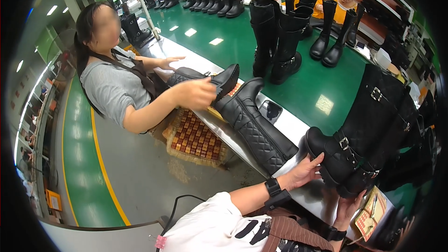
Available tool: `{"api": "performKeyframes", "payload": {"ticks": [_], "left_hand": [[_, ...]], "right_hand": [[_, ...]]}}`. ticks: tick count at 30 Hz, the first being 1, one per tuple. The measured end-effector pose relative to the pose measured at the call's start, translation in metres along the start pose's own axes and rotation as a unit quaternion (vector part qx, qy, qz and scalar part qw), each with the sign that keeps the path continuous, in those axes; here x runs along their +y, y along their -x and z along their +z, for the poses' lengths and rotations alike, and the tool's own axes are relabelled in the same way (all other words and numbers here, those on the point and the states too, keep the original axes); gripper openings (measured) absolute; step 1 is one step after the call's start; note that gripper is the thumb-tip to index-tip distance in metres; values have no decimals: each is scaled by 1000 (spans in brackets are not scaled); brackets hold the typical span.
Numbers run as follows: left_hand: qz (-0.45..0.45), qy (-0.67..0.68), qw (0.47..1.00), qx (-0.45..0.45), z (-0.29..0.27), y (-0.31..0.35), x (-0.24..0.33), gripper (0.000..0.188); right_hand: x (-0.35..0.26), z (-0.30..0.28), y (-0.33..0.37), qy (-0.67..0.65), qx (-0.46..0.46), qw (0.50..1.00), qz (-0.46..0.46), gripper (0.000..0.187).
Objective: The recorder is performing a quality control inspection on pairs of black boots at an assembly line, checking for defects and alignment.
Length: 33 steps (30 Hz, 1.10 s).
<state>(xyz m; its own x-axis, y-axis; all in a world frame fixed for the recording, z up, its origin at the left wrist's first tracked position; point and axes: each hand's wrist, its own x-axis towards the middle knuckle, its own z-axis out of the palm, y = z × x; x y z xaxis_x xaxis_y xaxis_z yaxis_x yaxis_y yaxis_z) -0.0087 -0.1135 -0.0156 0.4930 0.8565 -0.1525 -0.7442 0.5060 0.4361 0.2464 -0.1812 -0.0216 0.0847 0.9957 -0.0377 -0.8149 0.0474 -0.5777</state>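
Note:
My left hand [304, 172] grips the forward sole edges of tall black buckled boots [368, 112], seemingly a pair held side by side. Beneath their rear sole, my right hand [349, 207] is closed on the same boots, its fingers partly hidden. Their toes point left and the shafts lean up to the right, with metal buckles on the straps. Just left of my left hand, a quilted black boot [259, 130] lies on the pale bench strip [291, 126], its shaft toward me.
A co-worker [116, 70] sits at left, one blurred hand beside another quilted boot [226, 81]. Standing boots [280, 42] occupy the green table [210, 32], with more people beyond. A phone [270, 110] lies on the strip; a patterned pad [373, 212] is by my right hand.

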Motion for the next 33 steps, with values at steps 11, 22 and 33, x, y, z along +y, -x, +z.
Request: {"api": "performKeyframes", "payload": {"ticks": [11, 22, 33], "left_hand": [[-21, -4, 1000, -3, 4, 3, 2, 75], [-26, -17, 1000, 5, 4, 3, 3, 81], [-11, -8, 1000, -10, 8, 6, 8, 86]], "right_hand": [[-11, -13, 5, 9, -77, 996, 41, 58], [-6, 6, 8, 6, -78, 996, 51, 61], [-1, 14, 10, -26, 9, 998, 49, 61]]}}
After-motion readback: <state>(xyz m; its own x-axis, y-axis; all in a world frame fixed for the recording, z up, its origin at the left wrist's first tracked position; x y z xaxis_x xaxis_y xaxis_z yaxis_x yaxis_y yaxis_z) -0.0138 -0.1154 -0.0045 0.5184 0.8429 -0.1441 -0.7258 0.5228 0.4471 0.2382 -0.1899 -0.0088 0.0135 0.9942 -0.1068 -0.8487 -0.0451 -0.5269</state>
